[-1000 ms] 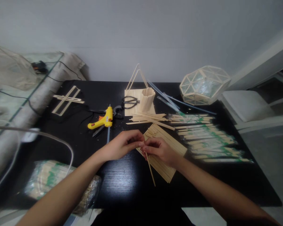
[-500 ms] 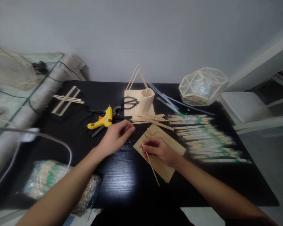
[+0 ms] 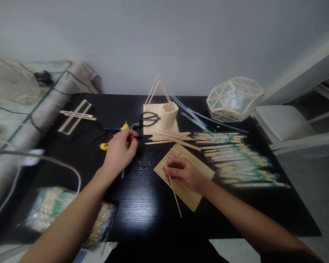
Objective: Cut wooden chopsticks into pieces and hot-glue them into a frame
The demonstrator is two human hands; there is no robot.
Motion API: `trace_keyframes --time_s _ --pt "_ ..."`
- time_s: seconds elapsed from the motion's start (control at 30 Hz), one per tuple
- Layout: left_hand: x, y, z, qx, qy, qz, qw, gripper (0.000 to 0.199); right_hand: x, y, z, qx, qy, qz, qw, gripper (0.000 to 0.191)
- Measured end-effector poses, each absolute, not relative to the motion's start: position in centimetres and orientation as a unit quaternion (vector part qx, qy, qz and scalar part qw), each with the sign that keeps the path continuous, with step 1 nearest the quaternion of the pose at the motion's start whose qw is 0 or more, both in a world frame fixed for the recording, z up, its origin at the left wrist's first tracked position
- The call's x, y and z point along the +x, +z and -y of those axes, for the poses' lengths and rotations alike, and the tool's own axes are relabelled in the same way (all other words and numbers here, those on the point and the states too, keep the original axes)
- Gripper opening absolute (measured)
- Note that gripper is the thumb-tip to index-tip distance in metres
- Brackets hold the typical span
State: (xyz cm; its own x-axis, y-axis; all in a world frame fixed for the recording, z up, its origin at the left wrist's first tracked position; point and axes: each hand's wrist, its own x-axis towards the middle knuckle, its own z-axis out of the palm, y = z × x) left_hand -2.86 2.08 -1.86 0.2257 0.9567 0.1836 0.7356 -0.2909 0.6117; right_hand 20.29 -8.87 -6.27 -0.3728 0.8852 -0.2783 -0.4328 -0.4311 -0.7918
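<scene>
My left hand point(image 3: 121, 147) is over the yellow glue gun point(image 3: 125, 126), hiding most of its body. The nozzle and the end of the grip show on either side. Thumb and forefinger are curled but apart; the other fingers are partly hidden, and nothing visible is held. A thin wooden stick point(image 3: 176, 199) is pinched in my right hand point(image 3: 182, 171), slanting down toward me. Under that hand is a flat wooden panel point(image 3: 201, 157) with several sticks laid side by side on it. A translucent glue stick point(image 3: 123, 174) shows below my left hand.
Loose sticks point(image 3: 170, 137) lie before a stick-walled cup point(image 3: 168, 116) on a square base point(image 3: 148, 128), beside black-handled scissors point(image 3: 149, 118). Wrapped chopsticks point(image 3: 241, 160) spread on the right, with a faceted wooden frame point(image 3: 234, 100) behind. Crossed sticks point(image 3: 76, 115) and a plastic-wrapped bundle point(image 3: 53, 208) are left.
My left hand has moved left, from beside the panel to over the glue gun. My right hand stays above the panel with the stick, which has tilted slightly.
</scene>
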Motion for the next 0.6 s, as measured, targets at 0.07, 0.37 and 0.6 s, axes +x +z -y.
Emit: trace_keyframes --time_s 0.07,0.37,0.6 --pt "-3.0 -1.8 -2.2 0.756 0.261 -0.568 0.196 0.023 20.3 -6.2 8.8 -0.352 0.767 0.318 0.431 0.029" --pt "-5.3 -1.6 -4.1 0.759 0.166 -0.625 0.079 0.028 20.5 -6.6 8.7 -0.349 0.769 0.302 0.442 0.027" --pt "-6.8 -2.2 -5.0 0.765 0.030 -0.641 0.050 0.048 20.6 -6.3 8.5 -0.335 0.778 0.278 0.453 0.024"
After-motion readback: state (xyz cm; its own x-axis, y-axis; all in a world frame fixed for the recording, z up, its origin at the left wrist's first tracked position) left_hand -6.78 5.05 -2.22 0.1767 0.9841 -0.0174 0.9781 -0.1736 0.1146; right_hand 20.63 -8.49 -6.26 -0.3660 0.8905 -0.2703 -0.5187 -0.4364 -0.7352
